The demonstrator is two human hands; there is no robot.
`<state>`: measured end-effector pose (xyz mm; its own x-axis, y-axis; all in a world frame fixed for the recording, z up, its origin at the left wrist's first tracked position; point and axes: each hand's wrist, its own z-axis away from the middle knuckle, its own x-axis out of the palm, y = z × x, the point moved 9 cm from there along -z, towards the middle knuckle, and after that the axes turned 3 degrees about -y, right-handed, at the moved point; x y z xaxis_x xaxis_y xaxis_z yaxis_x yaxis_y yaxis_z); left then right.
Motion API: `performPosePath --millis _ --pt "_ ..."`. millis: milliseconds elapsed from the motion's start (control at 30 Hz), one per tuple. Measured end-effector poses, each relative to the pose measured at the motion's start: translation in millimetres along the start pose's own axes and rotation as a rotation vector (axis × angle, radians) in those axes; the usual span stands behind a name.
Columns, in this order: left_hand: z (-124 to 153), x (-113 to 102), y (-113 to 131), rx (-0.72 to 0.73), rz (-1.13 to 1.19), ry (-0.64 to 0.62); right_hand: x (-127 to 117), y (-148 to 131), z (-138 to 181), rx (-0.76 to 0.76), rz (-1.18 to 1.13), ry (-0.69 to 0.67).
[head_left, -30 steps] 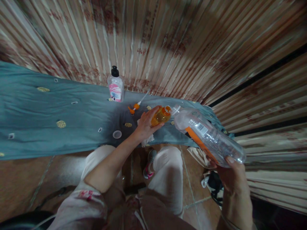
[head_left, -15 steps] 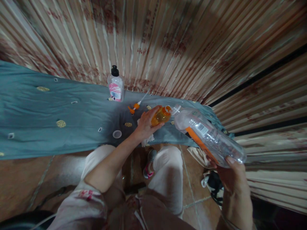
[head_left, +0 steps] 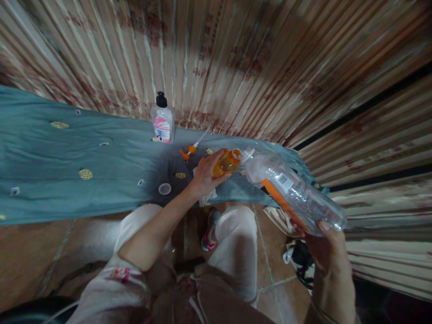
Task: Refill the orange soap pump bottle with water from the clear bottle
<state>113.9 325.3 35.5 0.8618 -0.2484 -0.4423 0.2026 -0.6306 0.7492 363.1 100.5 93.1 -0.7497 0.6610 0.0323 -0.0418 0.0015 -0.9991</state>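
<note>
L grip (head_left: 202,173) wrapped round small orange bottle (head_left: 227,163), held tilted just above the desk edge. R grip (head_left: 326,249) clasps base of big clear bottle (head_left: 293,193), tipped so its neck meets the small one's mouth. Risk: both mouths are narrow & the R hold is far from the neck, so a wobble could part them & wet the teal cloth (head_left: 101,166). Loose cap (head_left: 164,189) nearby could get knocked.

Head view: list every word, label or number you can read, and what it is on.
No text is readable.
Pink-and-white label on the small clear plastic bottle with black cap: blurred.
White barcode sticker on the large clear plastic bottle with orange label: too small.
Small orange plastic bottle: no print shows.
</note>
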Motion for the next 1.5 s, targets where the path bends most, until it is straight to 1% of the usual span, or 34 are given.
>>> performPosePath --millis 167,267,367,633,1000,1267,1500 --pt "-0.6 -0.5 4.6 -0.001 0.001 -0.025 0.3 -1.4 -0.7 -0.021 0.015 -0.007" --pt "-0.6 -1.5 5.2 -0.008 -0.002 -0.021 0.2 -1.5 -0.5 -0.018 0.020 -0.007" --pt "-0.6 -1.1 6.4 0.015 0.004 -0.019 0.8 -1.4 -0.3 -0.010 0.022 -0.007" --pt "-0.5 -0.3 2.4 -0.008 0.007 -0.004 2.0 -1.7 -0.6 -0.014 0.042 -0.023" --pt "0.2 -0.1 2.4 0.011 -0.020 0.010 0.3 -1.4 0.6 0.005 0.023 0.022" --pt "0.8 0.3 -0.5 0.018 -0.010 0.001 1.4 -3.6 -0.6 -0.025 0.034 -0.004" --pt "0.8 0.9 -0.5 0.001 -0.007 -0.005 -0.1 -1.6 -0.7 -0.001 0.034 -0.001"
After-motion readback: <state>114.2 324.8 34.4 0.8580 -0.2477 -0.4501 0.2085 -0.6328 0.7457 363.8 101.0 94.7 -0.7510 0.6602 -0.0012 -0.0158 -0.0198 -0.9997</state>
